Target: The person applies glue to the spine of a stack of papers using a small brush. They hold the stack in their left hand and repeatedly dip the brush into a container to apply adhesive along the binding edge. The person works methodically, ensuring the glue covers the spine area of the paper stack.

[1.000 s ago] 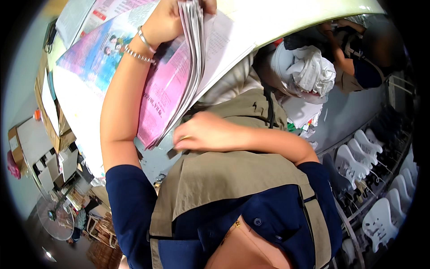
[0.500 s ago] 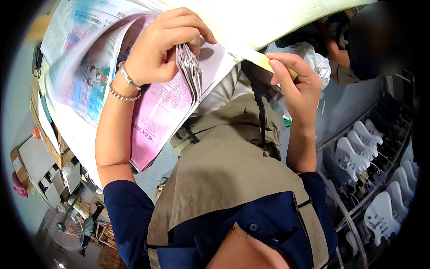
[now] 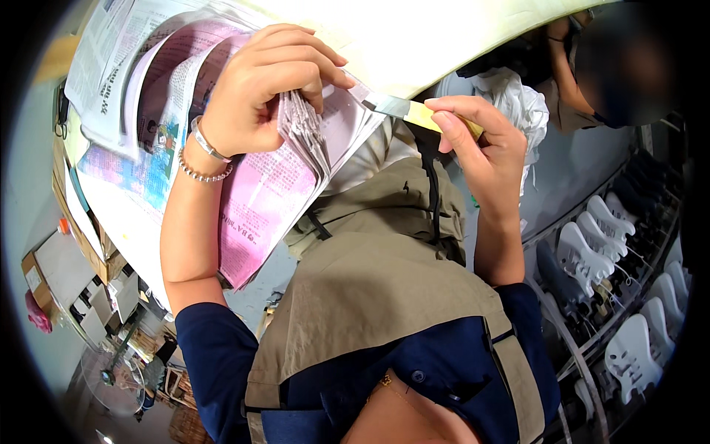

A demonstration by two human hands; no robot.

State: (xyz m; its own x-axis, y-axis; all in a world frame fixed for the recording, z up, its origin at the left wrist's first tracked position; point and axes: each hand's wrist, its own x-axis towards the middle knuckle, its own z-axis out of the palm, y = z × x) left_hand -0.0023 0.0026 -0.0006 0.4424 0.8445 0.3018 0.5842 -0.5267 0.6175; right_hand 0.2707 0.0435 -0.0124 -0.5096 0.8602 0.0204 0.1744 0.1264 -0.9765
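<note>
Head cam, left hand: my left hand is curled round a folded stack of newspaper, fingers closed over the top, so no gap to speak of.
Newspaper: on and hanging over the near edge of the table, pink side toward me, folded layers bunched up under my palm.
Right hand: my right hand has a narrow pinch, thumb and fingers on the yellow handle of a cutter.
Blade: pale grey, pointing left at the paper's right edge. Looks right up against it, but honestly can't tell if it's touching or just over it.
What changed: a second ago that right hand was down by my apron; now it's up at the paper. Since half a second ago the loose sheets on the left have curled up higher too.
What that means: I'd say paper and cutter are now lined up, with one hand steadying and the other on the tool.
Off to the right: a crumpled white bag just past my right hand, a co-worker's arm beyond it, and white guitar bodies racked lower down.
</note>
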